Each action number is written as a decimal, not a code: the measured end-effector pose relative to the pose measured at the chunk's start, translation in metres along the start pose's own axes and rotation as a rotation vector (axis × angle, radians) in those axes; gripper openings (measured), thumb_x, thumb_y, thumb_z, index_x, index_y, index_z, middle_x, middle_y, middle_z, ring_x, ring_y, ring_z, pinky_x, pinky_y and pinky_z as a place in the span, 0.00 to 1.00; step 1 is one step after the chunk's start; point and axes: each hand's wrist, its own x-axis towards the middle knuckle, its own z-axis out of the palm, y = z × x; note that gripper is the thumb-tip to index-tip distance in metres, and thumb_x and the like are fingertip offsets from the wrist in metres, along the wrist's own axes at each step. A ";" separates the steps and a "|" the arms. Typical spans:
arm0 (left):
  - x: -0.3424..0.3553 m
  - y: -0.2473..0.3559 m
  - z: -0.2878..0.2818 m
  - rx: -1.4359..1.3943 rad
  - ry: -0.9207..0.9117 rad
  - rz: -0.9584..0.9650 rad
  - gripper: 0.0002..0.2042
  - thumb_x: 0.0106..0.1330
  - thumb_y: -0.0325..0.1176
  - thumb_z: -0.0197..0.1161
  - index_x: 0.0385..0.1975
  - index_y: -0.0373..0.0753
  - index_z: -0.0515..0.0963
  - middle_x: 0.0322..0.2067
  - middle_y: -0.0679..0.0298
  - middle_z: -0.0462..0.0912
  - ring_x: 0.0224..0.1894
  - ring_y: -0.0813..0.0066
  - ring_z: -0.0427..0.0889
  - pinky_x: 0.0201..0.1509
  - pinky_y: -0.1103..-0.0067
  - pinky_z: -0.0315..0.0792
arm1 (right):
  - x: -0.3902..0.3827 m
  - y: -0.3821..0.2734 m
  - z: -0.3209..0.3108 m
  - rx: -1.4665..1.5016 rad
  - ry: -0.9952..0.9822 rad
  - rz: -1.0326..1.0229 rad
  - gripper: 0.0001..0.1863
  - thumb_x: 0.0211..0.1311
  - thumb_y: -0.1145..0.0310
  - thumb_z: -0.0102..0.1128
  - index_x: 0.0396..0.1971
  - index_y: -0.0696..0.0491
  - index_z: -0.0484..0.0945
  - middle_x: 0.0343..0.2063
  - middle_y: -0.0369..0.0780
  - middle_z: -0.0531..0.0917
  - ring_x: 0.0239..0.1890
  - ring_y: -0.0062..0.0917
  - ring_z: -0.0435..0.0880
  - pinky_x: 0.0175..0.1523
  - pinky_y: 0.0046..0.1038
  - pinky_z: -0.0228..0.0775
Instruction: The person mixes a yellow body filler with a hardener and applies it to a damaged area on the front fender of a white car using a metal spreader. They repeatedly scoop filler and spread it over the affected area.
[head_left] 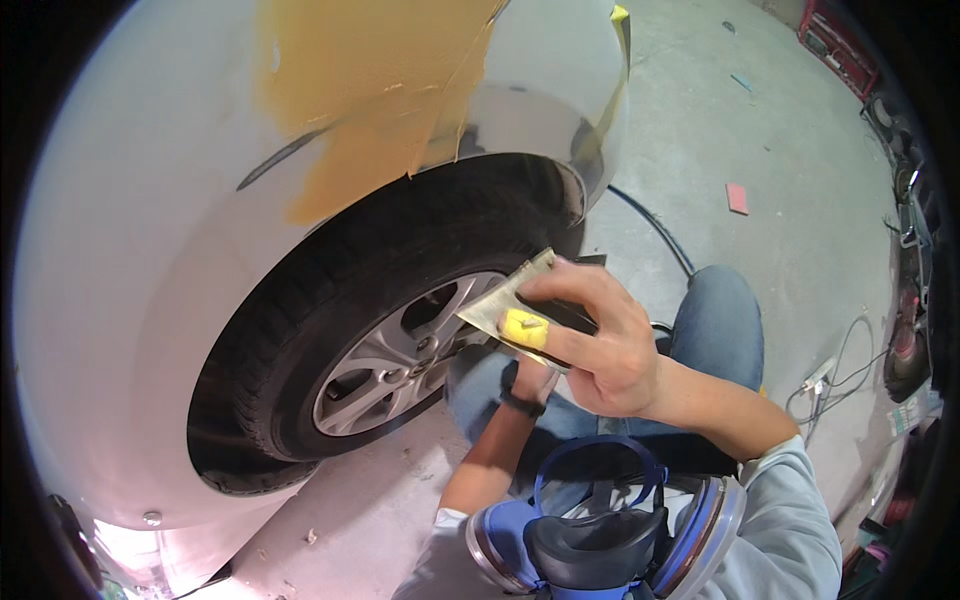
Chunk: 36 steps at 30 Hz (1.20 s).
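A thin pale metal spreader blade (488,305) is gripped in my right hand (612,350), tilted in front of the wheel, with something yellow (524,328) at one fingertip. My left hand (535,382) is behind it, its fingers hidden by the blade and right hand, so what it holds is unclear. A dark flat edge shows just behind my right fingers. Above, the silver car panel (150,250) carries a broad mustard-coloured filler patch (370,60) over the arch of the black tyre (285,290) and alloy wheel (390,377).
My bent knee (718,310) is beside the wheel, and a blue respirator (510,540) hangs below my chin. On the concrete floor (700,120) lie a dark hose (650,220), a pink pad (736,198) and cables (842,395). A red rack (835,50) and assorted items line the right side.
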 end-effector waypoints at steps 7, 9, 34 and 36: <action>-0.075 0.023 0.110 0.150 -0.194 0.380 0.22 0.85 0.38 0.45 0.71 0.31 0.66 0.60 0.53 0.80 0.59 0.68 0.82 0.68 0.71 0.74 | -0.031 0.004 -0.052 -0.029 -0.285 -0.284 0.15 0.55 0.65 0.65 0.43 0.44 0.89 0.55 0.44 0.83 0.56 0.40 0.83 0.70 0.53 0.72; -0.086 0.023 0.128 0.175 -0.153 0.433 0.24 0.85 0.37 0.45 0.72 0.29 0.64 0.62 0.51 0.79 0.62 0.67 0.81 0.69 0.72 0.73 | -0.032 0.013 -0.069 -0.092 -0.287 -0.306 0.16 0.56 0.66 0.65 0.45 0.44 0.90 0.54 0.43 0.84 0.57 0.39 0.83 0.71 0.53 0.70; -0.046 -0.011 0.095 0.326 0.087 0.688 0.21 0.82 0.35 0.54 0.68 0.31 0.73 0.31 0.77 0.80 0.19 0.93 0.63 0.22 0.87 0.56 | 0.108 0.029 -0.154 -0.280 -0.819 -0.541 0.16 0.47 0.74 0.70 0.40 0.49 0.88 0.51 0.36 0.88 0.58 0.37 0.85 0.69 0.49 0.75; -0.027 -0.029 0.079 0.127 0.110 0.385 0.20 0.81 0.36 0.56 0.66 0.31 0.75 0.32 0.75 0.82 0.21 0.92 0.66 0.24 0.88 0.60 | 0.155 0.018 -0.157 -0.532 -0.758 -0.746 0.11 0.52 0.67 0.74 0.37 0.48 0.88 0.53 0.34 0.88 0.61 0.35 0.83 0.69 0.51 0.73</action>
